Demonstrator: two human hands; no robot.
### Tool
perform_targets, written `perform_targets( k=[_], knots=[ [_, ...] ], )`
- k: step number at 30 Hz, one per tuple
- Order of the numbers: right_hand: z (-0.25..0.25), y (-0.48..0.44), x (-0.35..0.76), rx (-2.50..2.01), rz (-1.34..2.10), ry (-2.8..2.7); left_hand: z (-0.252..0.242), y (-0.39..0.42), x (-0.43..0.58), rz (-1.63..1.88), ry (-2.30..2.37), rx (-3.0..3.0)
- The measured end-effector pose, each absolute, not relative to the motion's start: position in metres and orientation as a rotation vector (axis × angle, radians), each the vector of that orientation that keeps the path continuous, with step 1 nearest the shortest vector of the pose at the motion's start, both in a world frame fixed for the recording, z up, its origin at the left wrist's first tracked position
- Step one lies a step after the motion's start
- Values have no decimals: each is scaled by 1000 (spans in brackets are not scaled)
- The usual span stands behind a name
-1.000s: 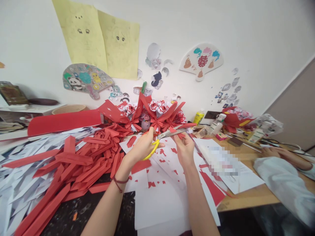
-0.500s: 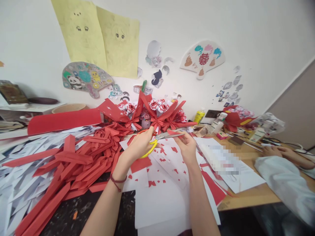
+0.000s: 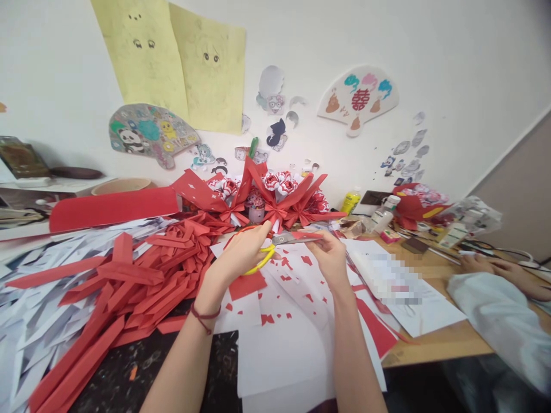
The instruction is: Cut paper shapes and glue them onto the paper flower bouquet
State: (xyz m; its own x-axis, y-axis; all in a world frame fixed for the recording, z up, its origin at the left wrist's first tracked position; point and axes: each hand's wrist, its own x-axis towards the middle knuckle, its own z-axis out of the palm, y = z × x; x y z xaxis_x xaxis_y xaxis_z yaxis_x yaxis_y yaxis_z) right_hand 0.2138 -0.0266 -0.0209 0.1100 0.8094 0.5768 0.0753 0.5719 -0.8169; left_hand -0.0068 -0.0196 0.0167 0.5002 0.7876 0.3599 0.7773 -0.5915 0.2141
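Note:
My left hand (image 3: 241,255) is closed round the yellow handles of a pair of scissors (image 3: 275,246), blades pointing right. My right hand (image 3: 329,255) pinches a small folded piece of red paper (image 3: 307,235) at the blades' tips. Both hands hover above white sheets (image 3: 279,338) dotted with small red paper scraps (image 3: 267,319).
A heap of folded red paper strips (image 3: 142,275) lies at the left among white offcuts. Red paper flowers (image 3: 275,195) stand at the wall. Bottles (image 3: 350,201) and clutter sit at the right, where another person's hand (image 3: 486,265) and pale sleeve rest on the wooden table (image 3: 434,344).
Both hands have drifted slightly up and away with the scissors and red paper. The blades have closed further on the paper.

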Motion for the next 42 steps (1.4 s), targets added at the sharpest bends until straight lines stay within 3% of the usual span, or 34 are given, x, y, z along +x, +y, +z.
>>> perform_targets(
  k=[42],
  knots=[
    [-18, -27, 213, -863, 595, -1155, 5, -14, 14, 928, 1375, 2546]
  ],
)
